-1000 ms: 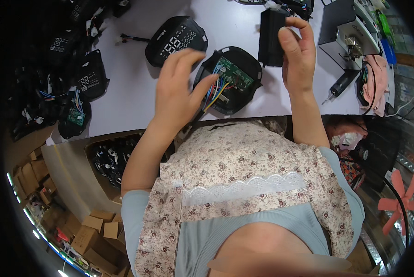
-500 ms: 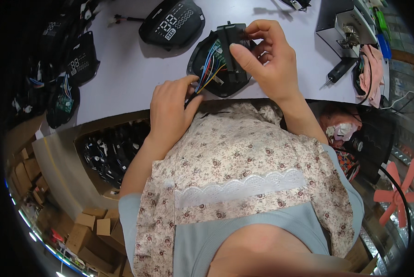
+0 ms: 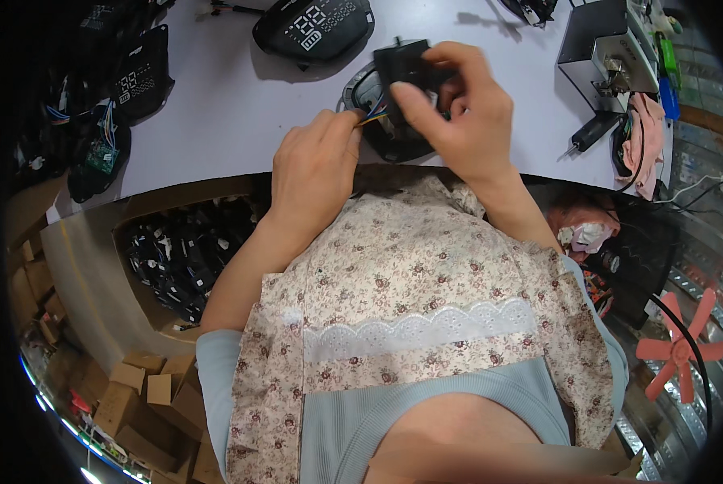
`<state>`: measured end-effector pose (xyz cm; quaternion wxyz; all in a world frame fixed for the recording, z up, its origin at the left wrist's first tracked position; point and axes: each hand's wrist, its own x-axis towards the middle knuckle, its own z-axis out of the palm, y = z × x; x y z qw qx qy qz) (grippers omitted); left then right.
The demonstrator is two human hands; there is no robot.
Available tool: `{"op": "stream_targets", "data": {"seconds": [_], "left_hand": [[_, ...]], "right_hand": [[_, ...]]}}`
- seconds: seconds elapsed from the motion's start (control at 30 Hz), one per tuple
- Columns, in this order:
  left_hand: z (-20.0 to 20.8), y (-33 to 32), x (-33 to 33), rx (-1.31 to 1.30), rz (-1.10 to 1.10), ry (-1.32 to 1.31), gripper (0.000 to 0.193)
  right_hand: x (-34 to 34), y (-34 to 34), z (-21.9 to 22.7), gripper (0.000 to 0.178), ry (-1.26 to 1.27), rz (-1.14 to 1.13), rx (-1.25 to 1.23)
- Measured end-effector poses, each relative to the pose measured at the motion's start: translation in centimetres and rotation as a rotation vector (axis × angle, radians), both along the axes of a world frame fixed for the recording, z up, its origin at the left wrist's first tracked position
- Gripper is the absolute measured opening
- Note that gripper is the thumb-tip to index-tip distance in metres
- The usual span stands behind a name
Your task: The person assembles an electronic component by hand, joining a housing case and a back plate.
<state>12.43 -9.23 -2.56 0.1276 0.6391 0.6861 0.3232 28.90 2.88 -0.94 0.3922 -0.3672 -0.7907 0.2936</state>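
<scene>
In my right hand (image 3: pixel 476 121) is a black rectangular plastic part (image 3: pixel 399 71), held tilted between thumb and fingers above an opened black display housing (image 3: pixel 402 149). The housing lies near the table's front edge, with part of its inside covered by the part and my hand. My left hand (image 3: pixel 313 165) is at the housing's left side, its fingertips closed on a bundle of thin coloured wires (image 3: pixel 372 115). Just beyond sits another display unit (image 3: pixel 317 28), its face with pale digits and a battery symbol turned up.
More display units (image 3: pixel 142 74) pile up at the left, one with a green circuit board (image 3: pixel 101 155) showing. At the right stand a metal-fronted box (image 3: pixel 607 60), a black screwdriver-like tool (image 3: pixel 593 133) and a pink cloth (image 3: pixel 646 141). Below the table, a carton holds black parts (image 3: pixel 180 266).
My left hand has moved up and in, closing on the wires nearer the housing. The black part has tilted in my right hand, and the green board inside the housing no longer shows.
</scene>
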Motion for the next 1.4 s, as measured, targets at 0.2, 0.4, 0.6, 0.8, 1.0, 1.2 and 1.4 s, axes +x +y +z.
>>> {"op": "stream_targets", "data": {"seconds": [0.2,0.4,0.6,0.8,1.0,1.2,1.4], "left_hand": [[0.8,1.3,-3.0,0.038,0.003,0.105,0.015],[2.6,3.3,-0.3,0.194,0.048,0.336,0.020],[1.9,2.8,1.2,0.228,-0.014,0.281,0.023],[1.9,3.9,0.1,0.379,-0.255,0.354,0.030],[3.3,5.7,-1.5,0.587,-0.446,0.520,0.034],[4.1,6.6,-3.0,0.582,-0.447,0.678,0.029],[3.3,6.5,-0.1,0.418,-0.213,0.583,0.032]], "right_hand": [[2.5,2.6,-0.5,0.041,0.380,0.289,-0.443],[1.6,-2.1,-3.5,0.039,0.341,0.220,-0.861],[3.5,0.1,-1.0,0.055,0.722,0.314,-0.664],[2.7,9.1,0.1,0.069,0.320,0.776,-0.822],[0.9,11.6,0.2,0.064,0.212,1.096,-1.156],[0.6,11.5,-0.6,0.055,0.160,0.858,-0.940],[2.0,7.4,-1.9,0.043,0.468,0.297,-0.568]]}}
